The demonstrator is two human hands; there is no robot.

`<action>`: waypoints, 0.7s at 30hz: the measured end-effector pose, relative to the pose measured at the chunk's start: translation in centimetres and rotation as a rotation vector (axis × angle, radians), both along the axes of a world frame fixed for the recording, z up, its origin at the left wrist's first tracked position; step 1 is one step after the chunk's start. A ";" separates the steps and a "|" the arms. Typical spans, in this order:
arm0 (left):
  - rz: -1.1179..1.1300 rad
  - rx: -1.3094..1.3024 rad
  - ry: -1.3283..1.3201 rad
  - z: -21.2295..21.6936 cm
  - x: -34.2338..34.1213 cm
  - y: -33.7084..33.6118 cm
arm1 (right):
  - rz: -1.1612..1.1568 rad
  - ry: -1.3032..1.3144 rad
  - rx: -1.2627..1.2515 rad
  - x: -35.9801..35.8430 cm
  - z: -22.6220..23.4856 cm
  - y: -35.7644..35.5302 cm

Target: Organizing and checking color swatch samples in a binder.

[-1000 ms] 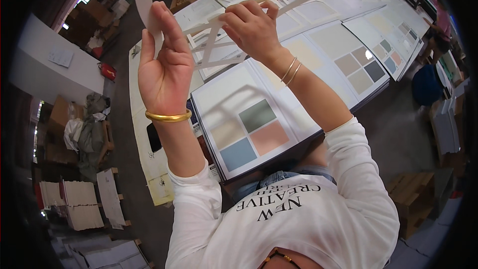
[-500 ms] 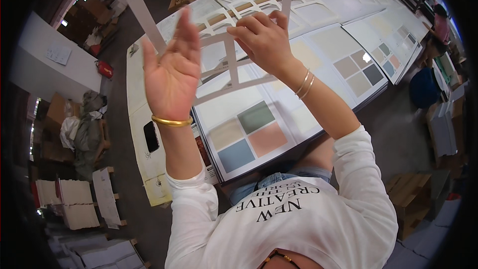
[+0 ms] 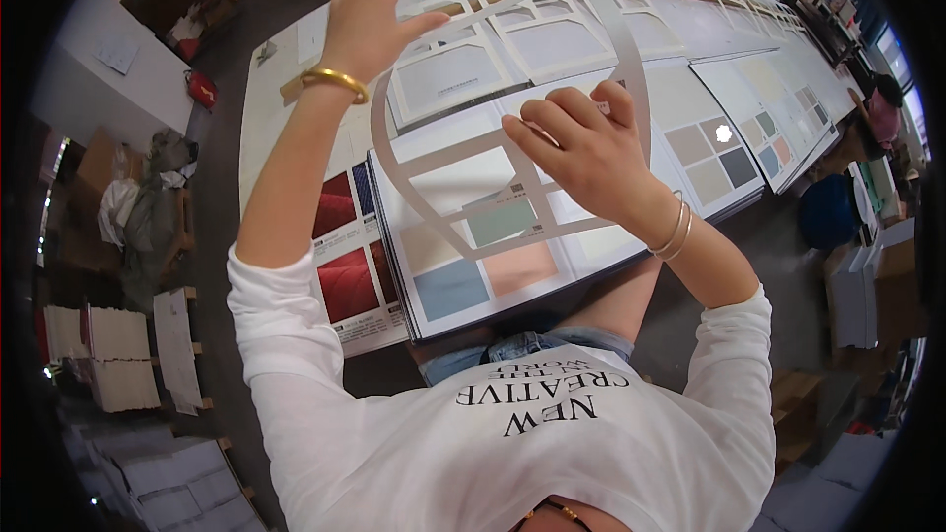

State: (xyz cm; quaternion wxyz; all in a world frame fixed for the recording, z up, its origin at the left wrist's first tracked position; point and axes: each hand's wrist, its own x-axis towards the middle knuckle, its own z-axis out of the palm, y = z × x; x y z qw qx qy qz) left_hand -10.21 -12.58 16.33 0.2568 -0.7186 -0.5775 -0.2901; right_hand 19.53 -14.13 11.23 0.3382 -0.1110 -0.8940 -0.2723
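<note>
Pale-grey frame [image 3: 458, 157], one, in the right hand [image 3: 588, 146] above the four nearest colour swatches [image 3: 451, 291]; left hand [image 3: 370, 32] free and spread.

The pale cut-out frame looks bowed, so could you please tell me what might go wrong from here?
The pale cut-out frame has narrow strips that might crease while bowed. The left hand is spread, with no clear grip visible, so the frame could slip near the right hand. It also slants across the swatch board in this view, so it might settle askew.
</note>
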 end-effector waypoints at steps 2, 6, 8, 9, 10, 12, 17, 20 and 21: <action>-0.038 -0.168 -0.105 -1.3 0.2 0.5 | 0.060 0.064 0.062 0.1 -0.5 -0.2; -0.045 -0.406 -0.217 -2.2 0.4 1.8 | 0.067 0.047 0.097 0.7 -1.0 -0.8; -0.052 -0.336 -0.242 -2.4 0.4 1.8 | 0.079 0.054 0.100 0.8 -1.0 -1.0; -0.108 -0.264 -0.210 -2.7 -0.3 1.8 | 0.074 0.036 0.089 0.7 -0.8 -1.1; -0.070 -0.339 -0.192 -1.8 0.4 1.4 | 0.060 0.017 0.076 1.0 -0.8 -1.0; -0.099 -0.301 -0.183 -2.2 -1.5 1.3 | 0.058 0.005 0.078 0.9 -1.0 -0.7; -0.095 -0.415 -0.267 2.4 2.8 -1.9 | 0.044 0.053 0.025 1.2 -1.6 0.2; -0.134 -0.348 -0.281 3.2 3.1 -2.4 | 0.020 0.052 0.007 1.2 -1.9 0.6; -0.132 -0.342 -0.276 3.9 3.2 -3.2 | 0.035 0.065 0.010 0.9 -1.9 0.9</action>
